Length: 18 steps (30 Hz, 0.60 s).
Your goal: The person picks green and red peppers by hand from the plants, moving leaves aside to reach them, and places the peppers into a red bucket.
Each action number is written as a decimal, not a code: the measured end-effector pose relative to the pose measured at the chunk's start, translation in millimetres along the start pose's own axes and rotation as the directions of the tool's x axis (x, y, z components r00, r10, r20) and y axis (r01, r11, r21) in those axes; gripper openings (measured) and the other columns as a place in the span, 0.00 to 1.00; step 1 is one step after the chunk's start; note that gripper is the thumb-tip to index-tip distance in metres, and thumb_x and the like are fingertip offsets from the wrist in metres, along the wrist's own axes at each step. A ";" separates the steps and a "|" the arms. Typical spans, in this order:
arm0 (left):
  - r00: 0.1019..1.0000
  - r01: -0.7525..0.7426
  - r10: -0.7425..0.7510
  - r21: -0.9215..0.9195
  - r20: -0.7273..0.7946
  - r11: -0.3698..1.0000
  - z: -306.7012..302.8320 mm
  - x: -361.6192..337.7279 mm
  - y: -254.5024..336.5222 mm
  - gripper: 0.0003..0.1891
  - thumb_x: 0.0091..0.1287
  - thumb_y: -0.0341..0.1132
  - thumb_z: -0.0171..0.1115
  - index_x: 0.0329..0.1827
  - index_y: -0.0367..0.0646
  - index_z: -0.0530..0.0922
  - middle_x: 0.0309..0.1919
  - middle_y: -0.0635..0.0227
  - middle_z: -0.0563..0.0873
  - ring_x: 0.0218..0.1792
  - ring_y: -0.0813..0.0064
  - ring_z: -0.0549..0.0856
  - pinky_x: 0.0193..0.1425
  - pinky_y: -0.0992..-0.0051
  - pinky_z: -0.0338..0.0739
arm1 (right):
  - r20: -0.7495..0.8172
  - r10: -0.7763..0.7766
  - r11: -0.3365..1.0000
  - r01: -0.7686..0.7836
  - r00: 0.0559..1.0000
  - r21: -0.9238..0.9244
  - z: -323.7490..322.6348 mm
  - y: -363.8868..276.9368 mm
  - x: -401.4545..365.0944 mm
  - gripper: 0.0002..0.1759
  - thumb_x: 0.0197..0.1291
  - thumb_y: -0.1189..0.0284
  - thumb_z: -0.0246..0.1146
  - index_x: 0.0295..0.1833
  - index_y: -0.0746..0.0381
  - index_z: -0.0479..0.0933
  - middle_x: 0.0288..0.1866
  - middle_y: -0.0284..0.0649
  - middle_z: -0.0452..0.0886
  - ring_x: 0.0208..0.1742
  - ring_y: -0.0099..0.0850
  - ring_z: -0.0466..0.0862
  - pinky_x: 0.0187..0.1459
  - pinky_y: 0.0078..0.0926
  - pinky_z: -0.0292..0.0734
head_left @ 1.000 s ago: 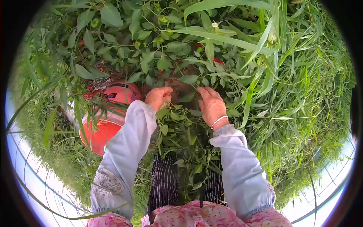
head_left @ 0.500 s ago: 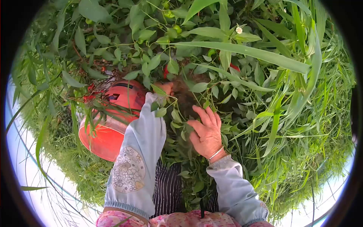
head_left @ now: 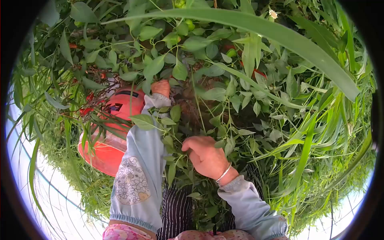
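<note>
My left hand [head_left: 161, 87] reaches in among the leaves beside the red bucket; only its back shows, and foliage hides the fingers. Lower and to the right, my right hand [head_left: 206, 157] is curled beside a leafy stem [head_left: 174, 140]. Its fingers bend inward, and whatever they may hold is hidden. On the plants in front hang green peppers [head_left: 189, 25]. A red pepper [head_left: 259, 74] shows partly between leaves, to the upper right of my right hand.
The red bucket [head_left: 127, 105] lies tilted at the left, its pale rim [head_left: 83, 146] facing down and left, with grass blades across it. A long broad grass blade [head_left: 276, 34] arches over the plants. Tall grass [head_left: 316, 160] stands thick on the right.
My right hand has drawn down and toward me, and its spread fingers have curled in. My left hand has shifted slightly left. The broad blade hangs across more of the view.
</note>
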<state>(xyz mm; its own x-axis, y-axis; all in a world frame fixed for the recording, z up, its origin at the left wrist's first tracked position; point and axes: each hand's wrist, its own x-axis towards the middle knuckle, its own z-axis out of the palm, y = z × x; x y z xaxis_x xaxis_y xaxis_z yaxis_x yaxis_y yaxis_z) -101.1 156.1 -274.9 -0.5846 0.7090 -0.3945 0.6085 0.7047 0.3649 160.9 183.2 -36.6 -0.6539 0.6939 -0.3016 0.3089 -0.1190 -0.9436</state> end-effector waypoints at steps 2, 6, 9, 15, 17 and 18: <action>0.991 -0.092 0.093 0.013 -0.097 0.996 -17.9 -4.4 13.2 0.13 0.59 0.33 0.62 0.46 0.39 0.78 0.39 0.65 0.84 0.38 0.72 0.81 0.43 0.72 0.75 | 0.027 0.086 0.988 -0.089 0.996 0.130 -4.2 0.2 3.9 0.12 0.48 0.88 0.53 0.37 0.64 0.74 0.46 0.44 0.79 0.41 0.36 0.81 0.46 0.26 0.74; 0.985 -0.158 0.117 -0.404 -0.124 0.901 -86.6 -30.1 80.9 0.11 0.58 0.30 0.64 0.43 0.37 0.80 0.37 0.68 0.85 0.36 0.76 0.81 0.42 0.74 0.75 | -0.048 0.147 0.938 -0.123 0.988 0.324 5.7 12.4 9.6 0.08 0.55 0.81 0.56 0.40 0.60 0.74 0.41 0.39 0.82 0.38 0.35 0.82 0.39 0.27 0.76; 0.994 0.039 0.045 -0.725 0.096 0.687 -148.8 -52.6 142.1 0.10 0.54 0.23 0.64 0.41 0.36 0.81 0.36 0.72 0.85 0.34 0.83 0.79 0.39 0.80 0.74 | 0.052 0.380 0.864 -0.375 0.923 0.337 2.5 7.4 19.7 0.13 0.58 0.85 0.49 0.43 0.63 0.75 0.46 0.39 0.79 0.42 0.25 0.80 0.45 0.19 0.73; 0.928 0.235 0.084 -0.746 0.362 0.623 -175.7 -48.9 168.0 0.13 0.55 0.23 0.64 0.44 0.36 0.79 0.35 0.72 0.84 0.31 0.84 0.80 0.36 0.81 0.76 | 0.030 0.465 0.594 -0.337 0.885 0.730 4.1 17.2 40.3 0.15 0.63 0.82 0.49 0.55 0.65 0.72 0.52 0.39 0.79 0.53 0.29 0.79 0.53 0.25 0.74; 0.899 0.275 0.060 -0.667 0.433 0.693 -181.5 -49.6 176.2 0.12 0.55 0.24 0.64 0.43 0.36 0.79 0.32 0.72 0.83 0.30 0.85 0.79 0.34 0.81 0.76 | -0.001 0.492 0.580 -0.327 0.870 0.746 3.1 14.1 48.1 0.17 0.64 0.82 0.49 0.57 0.64 0.71 0.54 0.39 0.78 0.54 0.29 0.79 0.54 0.25 0.73; 0.878 0.293 0.052 -0.622 0.475 0.726 -186.1 -50.3 182.1 0.11 0.55 0.24 0.64 0.42 0.36 0.79 0.31 0.73 0.83 0.29 0.85 0.79 0.33 0.81 0.76 | -0.003 0.456 0.624 -0.318 0.890 0.714 3.4 17.8 51.0 0.18 0.65 0.80 0.50 0.60 0.63 0.70 0.58 0.41 0.76 0.57 0.29 0.77 0.56 0.26 0.72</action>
<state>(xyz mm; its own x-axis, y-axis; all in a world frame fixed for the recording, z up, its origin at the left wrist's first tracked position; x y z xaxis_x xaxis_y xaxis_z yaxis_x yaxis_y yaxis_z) -60.7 253.7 -31.7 -0.2266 0.6467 -0.7283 -0.0632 0.7365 0.6735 130.7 214.1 -69.2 -0.4391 0.5653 -0.6983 -0.0923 -0.8015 -0.5908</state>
